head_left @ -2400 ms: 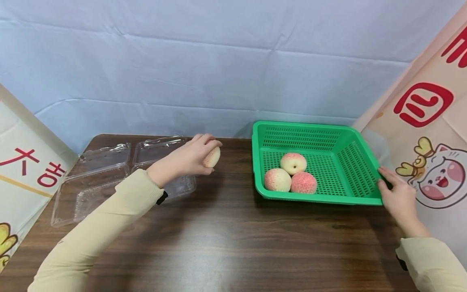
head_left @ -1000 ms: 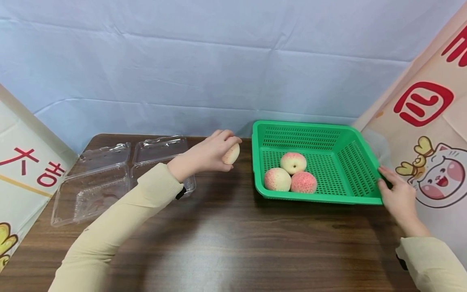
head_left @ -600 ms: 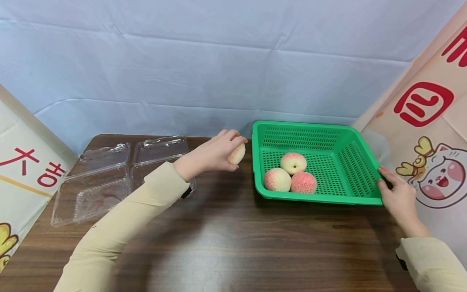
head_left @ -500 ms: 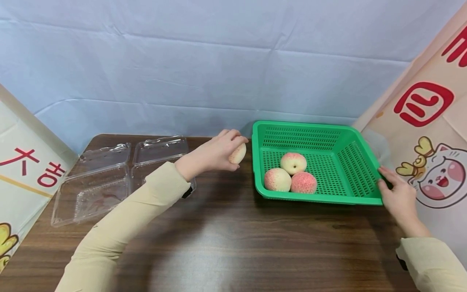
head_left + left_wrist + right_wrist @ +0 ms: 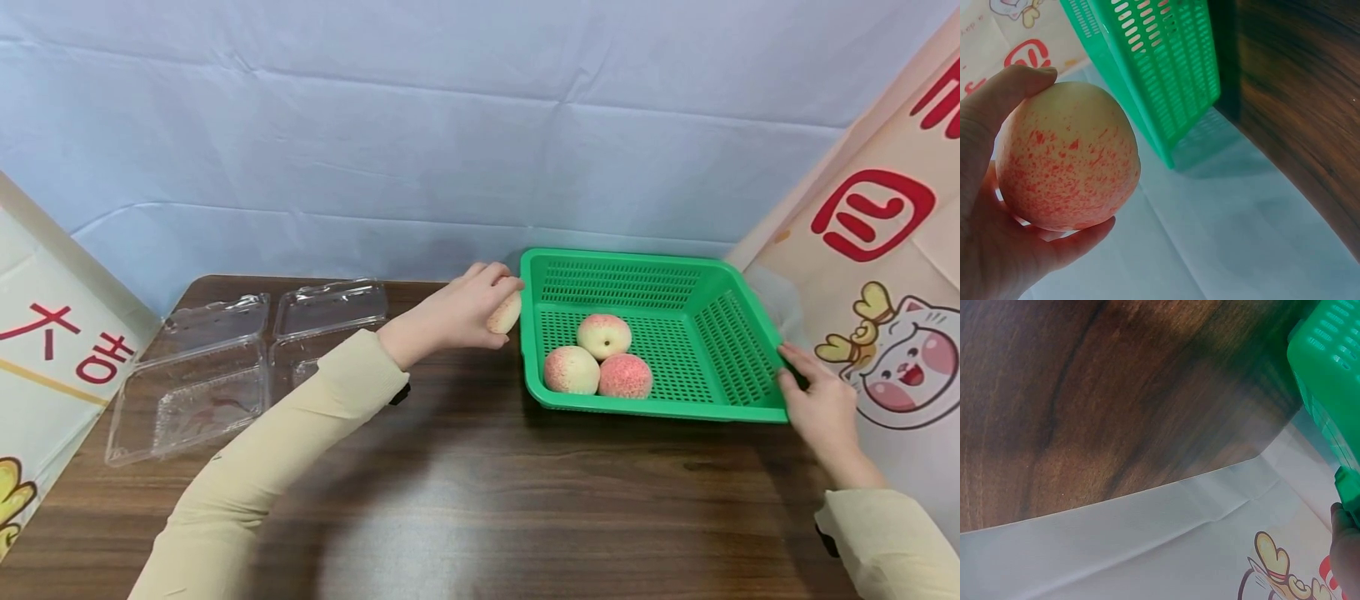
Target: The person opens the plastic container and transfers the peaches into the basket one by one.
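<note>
My left hand point(image 5: 467, 313) grips a pale peach point(image 5: 1069, 156) with red speckles, thumb on one side and fingers curled round the other. In the head view this peach point(image 5: 505, 314) is right at the left rim of a green plastic basket point(image 5: 645, 408). Inside the basket, three peaches sit together near the front left: a yellowish one with a pink top point(image 5: 603, 337), a pale speckled one point(image 5: 572, 371) and a pinker one point(image 5: 626, 377). At the basket's right end, my right hand point(image 5: 821, 408) holds the rim, its thumb over the edge.
Two clear plastic clamshell boxes, a left one point(image 5: 191, 392) and a right one point(image 5: 330, 312), lie with lids raised at the left of the brown wooden table point(image 5: 480, 500). My left sleeve point(image 5: 300, 450) partly covers the right one. A pale blue cloth point(image 5: 420, 150) hangs behind the table's back edge.
My left hand has carried the peach rightward, from above the right clamshell's edge to the basket's left rim. The right hand, the basket and its three peaches stay in place.
</note>
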`<state>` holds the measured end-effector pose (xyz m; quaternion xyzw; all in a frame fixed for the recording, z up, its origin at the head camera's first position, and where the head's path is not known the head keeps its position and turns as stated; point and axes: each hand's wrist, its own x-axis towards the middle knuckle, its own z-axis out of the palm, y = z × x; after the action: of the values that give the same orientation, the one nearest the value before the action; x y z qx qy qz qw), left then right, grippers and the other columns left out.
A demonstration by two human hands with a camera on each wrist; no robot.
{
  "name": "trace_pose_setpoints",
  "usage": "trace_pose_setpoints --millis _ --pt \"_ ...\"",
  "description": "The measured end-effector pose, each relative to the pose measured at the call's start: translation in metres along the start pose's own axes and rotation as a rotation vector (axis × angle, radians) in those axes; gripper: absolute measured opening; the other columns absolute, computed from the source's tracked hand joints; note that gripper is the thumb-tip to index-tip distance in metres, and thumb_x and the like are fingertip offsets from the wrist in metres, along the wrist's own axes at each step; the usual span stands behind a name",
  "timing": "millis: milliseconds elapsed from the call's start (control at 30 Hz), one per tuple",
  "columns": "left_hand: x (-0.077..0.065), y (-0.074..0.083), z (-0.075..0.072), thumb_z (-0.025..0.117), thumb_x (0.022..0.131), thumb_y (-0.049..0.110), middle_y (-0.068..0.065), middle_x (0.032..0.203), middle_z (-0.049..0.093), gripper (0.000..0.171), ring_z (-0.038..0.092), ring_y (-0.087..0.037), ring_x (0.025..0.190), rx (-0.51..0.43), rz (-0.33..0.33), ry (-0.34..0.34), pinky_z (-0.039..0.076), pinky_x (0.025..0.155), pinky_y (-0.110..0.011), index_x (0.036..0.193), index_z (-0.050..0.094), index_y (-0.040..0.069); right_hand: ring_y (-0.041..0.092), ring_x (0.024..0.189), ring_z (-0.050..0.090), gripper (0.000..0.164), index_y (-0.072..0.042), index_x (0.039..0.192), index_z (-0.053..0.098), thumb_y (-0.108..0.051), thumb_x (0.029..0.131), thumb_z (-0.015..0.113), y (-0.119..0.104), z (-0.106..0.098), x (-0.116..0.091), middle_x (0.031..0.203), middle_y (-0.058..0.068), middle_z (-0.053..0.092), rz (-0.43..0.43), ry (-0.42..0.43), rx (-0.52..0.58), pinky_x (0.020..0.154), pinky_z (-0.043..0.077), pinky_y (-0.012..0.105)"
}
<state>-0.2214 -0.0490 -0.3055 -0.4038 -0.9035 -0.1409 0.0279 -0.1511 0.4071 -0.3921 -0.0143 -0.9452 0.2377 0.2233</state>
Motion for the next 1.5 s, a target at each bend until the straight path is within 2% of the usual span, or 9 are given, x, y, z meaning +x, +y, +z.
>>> trace_pose_setpoints --millis 100,133,233,333,533,800,1167,1367,1500 --pt "0.003 0.002 0.001 0.07 0.074 0.025 -0.011 0.123 0.043 0.063 0.039 -0.027 0.111 0.012 0.002 -0.009 0.043 0.084 -0.038 0.128 0.046 0.005 0.025 0.128 0.035 0.037 0.003 0.124 0.053 -0.01 0.09 0.046 0.001 0.0 -0.001 0.135 0.002 0.045 -0.001 0.003 0.003 0.102 0.021 0.054" --pt "0.004 0.003 0.001 0.07 0.074 0.025 -0.011 0.124 0.043 0.063 0.039 -0.028 0.111 0.014 0.002 -0.013 0.043 0.084 -0.039 0.128 0.046 0.006 0.02 0.129 0.035 0.037 0.003 0.124 0.053 -0.01 0.09 0.046 0.001 0.0 -0.002 0.135 -0.008 0.043 -0.002 0.004 0.006 0.102 0.021 0.054" --pt "0.006 0.004 0.001 0.07 0.074 0.025 -0.011 0.125 0.042 0.063 0.038 -0.027 0.112 0.018 -0.002 -0.022 0.043 0.083 -0.039 0.129 0.045 0.007 0.008 0.127 0.033 0.037 0.001 0.124 0.054 -0.011 0.09 0.047 0.001 0.001 -0.003 0.126 -0.03 0.036 -0.007 0.013 0.016 0.101 0.023 0.054" --pt "0.009 0.005 0.001 0.07 0.074 0.025 -0.01 0.124 0.042 0.061 0.038 -0.026 0.112 0.014 0.002 -0.024 0.043 0.084 -0.038 0.128 0.045 0.008 -0.001 0.125 0.031 0.037 0.002 0.124 0.054 -0.011 0.09 0.047 0.001 0.001 -0.003 0.118 -0.04 0.031 -0.016 0.021 0.027 0.101 0.023 0.054" --pt "0.014 0.008 0.001 0.068 0.074 0.024 -0.008 0.122 0.043 0.059 0.038 -0.025 0.112 0.004 0.012 -0.004 0.043 0.083 -0.038 0.127 0.046 0.009 -0.007 0.122 0.029 0.036 0.002 0.123 0.055 -0.01 0.09 0.047 0.001 0.001 -0.002 0.113 -0.045 0.029 -0.023 0.03 0.032 0.101 0.023 0.053" --pt "0.021 0.014 0.0 0.067 0.076 0.025 -0.008 0.122 0.044 0.059 0.039 -0.025 0.111 0.03 0.029 -0.022 0.043 0.083 -0.034 0.128 0.045 0.009 0.009 0.127 0.032 0.037 0.001 0.125 0.053 -0.011 0.09 0.047 0.001 0.001 -0.003 0.117 -0.042 0.03 -0.008 0.014 0.025 0.103 0.021 0.053" --pt "0.034 0.02 0.0 0.065 0.077 0.026 -0.008 0.124 0.042 0.059 0.039 -0.023 0.112 0.062 0.026 -0.059 0.043 0.083 -0.031 0.13 0.044 0.011 -0.009 0.121 0.028 0.036 0.002 0.123 0.055 -0.01 0.089 0.047 0.0 0.001 -0.003 0.111 -0.048 0.027 -0.022 0.031 0.028 0.102 0.023 0.051" --pt "0.041 0.024 0.002 0.066 0.078 0.028 -0.008 0.124 0.042 0.059 0.038 -0.023 0.112 0.085 0.042 -0.078 0.044 0.083 -0.03 0.13 0.043 0.011 -0.009 0.121 0.029 0.036 0.002 0.122 0.055 -0.01 0.089 0.048 0.0 0.001 -0.003 0.112 -0.047 0.028 -0.021 0.037 0.025 0.102 0.024 0.05" --pt "0.045 0.025 0.004 0.066 0.078 0.029 -0.007 0.123 0.042 0.059 0.038 -0.022 0.111 0.091 0.039 -0.086 0.043 0.082 -0.03 0.13 0.043 0.012 -0.004 0.123 0.031 0.036 0.001 0.122 0.055 -0.01 0.089 0.048 0.0 0.001 -0.002 0.119 -0.04 0.033 -0.018 0.035 0.018 0.102 0.024 0.049"
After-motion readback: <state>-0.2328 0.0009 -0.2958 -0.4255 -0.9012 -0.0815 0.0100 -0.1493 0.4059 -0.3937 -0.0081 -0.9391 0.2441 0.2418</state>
